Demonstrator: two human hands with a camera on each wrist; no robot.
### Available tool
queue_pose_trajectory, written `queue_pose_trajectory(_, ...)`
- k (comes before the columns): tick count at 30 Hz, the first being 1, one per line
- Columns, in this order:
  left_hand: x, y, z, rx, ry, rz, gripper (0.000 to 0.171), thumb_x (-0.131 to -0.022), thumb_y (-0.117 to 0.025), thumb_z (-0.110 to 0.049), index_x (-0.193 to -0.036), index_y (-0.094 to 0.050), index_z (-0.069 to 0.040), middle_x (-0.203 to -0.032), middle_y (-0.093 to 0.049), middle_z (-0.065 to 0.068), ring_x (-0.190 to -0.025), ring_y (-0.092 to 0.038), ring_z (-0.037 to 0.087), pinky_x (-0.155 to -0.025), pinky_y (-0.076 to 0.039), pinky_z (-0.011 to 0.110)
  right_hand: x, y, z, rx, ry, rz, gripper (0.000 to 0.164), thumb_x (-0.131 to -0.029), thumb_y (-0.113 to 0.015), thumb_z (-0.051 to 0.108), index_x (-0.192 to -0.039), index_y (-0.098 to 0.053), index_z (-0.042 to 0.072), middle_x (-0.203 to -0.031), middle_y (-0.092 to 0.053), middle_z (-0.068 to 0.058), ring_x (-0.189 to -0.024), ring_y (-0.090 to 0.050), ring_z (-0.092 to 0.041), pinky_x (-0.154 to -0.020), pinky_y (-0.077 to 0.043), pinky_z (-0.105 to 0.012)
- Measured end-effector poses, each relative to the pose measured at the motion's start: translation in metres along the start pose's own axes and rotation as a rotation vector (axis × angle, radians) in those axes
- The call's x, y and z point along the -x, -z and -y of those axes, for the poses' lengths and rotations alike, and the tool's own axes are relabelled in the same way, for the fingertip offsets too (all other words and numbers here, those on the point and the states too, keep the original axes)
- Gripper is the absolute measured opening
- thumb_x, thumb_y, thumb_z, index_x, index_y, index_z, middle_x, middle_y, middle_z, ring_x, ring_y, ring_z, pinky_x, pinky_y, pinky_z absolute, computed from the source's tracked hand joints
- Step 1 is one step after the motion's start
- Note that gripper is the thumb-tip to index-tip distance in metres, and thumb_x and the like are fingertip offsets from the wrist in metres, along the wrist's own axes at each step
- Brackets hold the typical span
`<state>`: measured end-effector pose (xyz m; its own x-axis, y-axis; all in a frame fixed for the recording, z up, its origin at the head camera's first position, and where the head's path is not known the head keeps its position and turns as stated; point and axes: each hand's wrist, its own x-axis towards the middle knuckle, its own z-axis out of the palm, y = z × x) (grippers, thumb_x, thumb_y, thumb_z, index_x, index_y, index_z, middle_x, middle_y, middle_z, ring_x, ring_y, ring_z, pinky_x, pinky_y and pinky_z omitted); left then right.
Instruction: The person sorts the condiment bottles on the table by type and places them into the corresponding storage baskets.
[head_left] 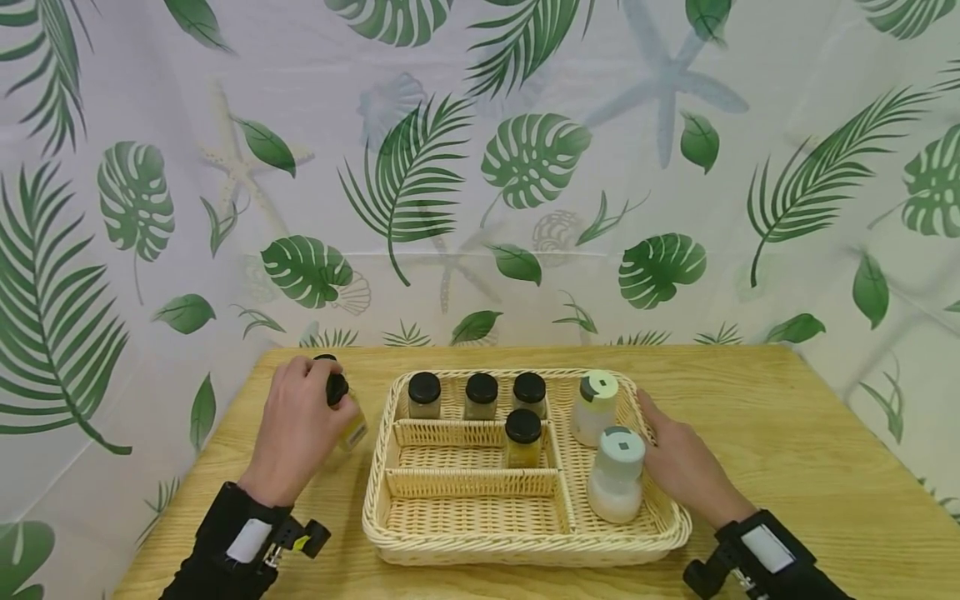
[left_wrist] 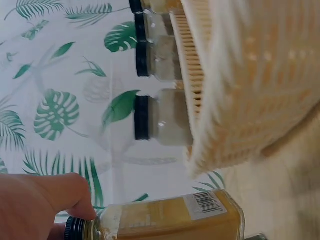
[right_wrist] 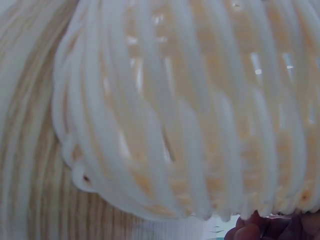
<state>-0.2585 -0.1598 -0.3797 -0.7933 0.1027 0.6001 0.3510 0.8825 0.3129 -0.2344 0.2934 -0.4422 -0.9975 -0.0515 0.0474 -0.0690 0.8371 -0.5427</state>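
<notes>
On the left, my left hand [head_left: 303, 417] holds a glass spice jar [left_wrist: 175, 220] by its black cap. The jar has yellow-brown contents and a barcode label, and it leans at a slant over the table beside the basket. Another black cap [head_left: 325, 357] shows just behind that hand. My right hand [head_left: 686, 462] grips the right side of the wicker basket [head_left: 517, 546], fingers at its rim; some fingertips [right_wrist: 247, 232] show past the weave in the right wrist view.
The basket's back compartment holds several black-capped jars [head_left: 481, 396]. One yellow-filled jar [head_left: 522, 442] stands in the middle compartment. Two white-lidded containers, one behind [head_left: 595, 408] and one in front [head_left: 617, 479], stand in the right compartment. A leaf-print cloth [head_left: 480, 208] hangs behind the wooden table [head_left: 780, 450].
</notes>
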Motion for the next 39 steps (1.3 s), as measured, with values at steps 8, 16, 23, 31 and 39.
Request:
queue_pose_trajectory(8,-0.005,0.016,-0.025,0.026,-0.034,0.009,0.028,-0.082,-0.066,-0.006,-0.108,-0.067,0.002,-0.102,-0.059,0.021,-0.094,-0.053,0.037,-0.077,-0.049,0.048,0.0,0.001,0.001,-0.004,0.002,0.007,0.069,-0.108,-0.042,0.031,-0.16,-0.01,0.0,-0.154,-0.035,-0.032,-0.14,-0.038,-0.049,-0.108,-0.036,-0.064)
queue_pose_trajectory(16,-0.01,0.023,-0.048,0.054,-0.065,0.023,0.027,-0.082,-0.066,-0.007,-0.108,-0.067,0.0,-0.103,-0.059,0.018,-0.095,-0.052,0.035,-0.074,-0.05,0.046,0.0,0.001,-0.001,-0.008,0.0,0.008,0.068,-0.107,-0.043,0.028,-0.16,-0.01,0.0,-0.154,-0.034,-0.033,-0.14,-0.037,-0.05,-0.109,-0.035,-0.064)
queue_pose_trajectory(23,-0.009,0.02,-0.062,0.076,-0.12,0.057,0.029,-0.083,-0.067,-0.006,-0.112,-0.067,-0.002,-0.108,-0.058,0.016,-0.1,-0.052,0.033,-0.081,-0.048,0.043,-0.001,0.001,-0.001,-0.014,0.002,0.008,0.069,-0.108,-0.042,0.032,-0.16,-0.01,0.0,-0.154,-0.034,-0.032,-0.14,-0.037,-0.049,-0.109,-0.036,-0.064)
queue_pose_trajectory(31,-0.006,0.009,-0.073,0.072,-0.171,0.123,0.03,-0.084,-0.07,-0.007,-0.113,-0.067,-0.002,-0.107,-0.057,0.014,-0.099,-0.053,0.03,-0.082,-0.049,0.039,0.0,0.002,-0.001,-0.019,0.002,0.008,0.069,-0.108,-0.042,0.033,-0.16,-0.01,0.0,-0.155,-0.033,-0.033,-0.141,-0.036,-0.05,-0.109,-0.035,-0.064)
queue_pose_trajectory(39,-0.004,-0.002,-0.081,0.072,-0.191,0.21,0.028,-0.084,-0.071,-0.008,-0.112,-0.068,-0.004,-0.105,-0.059,0.011,-0.096,-0.053,0.027,-0.078,-0.049,0.035,0.0,0.001,-0.002,-0.029,0.0,0.009,0.069,-0.108,-0.041,0.034,-0.16,-0.01,0.001,-0.155,-0.032,-0.032,-0.141,-0.036,-0.049,-0.109,-0.034,-0.064)
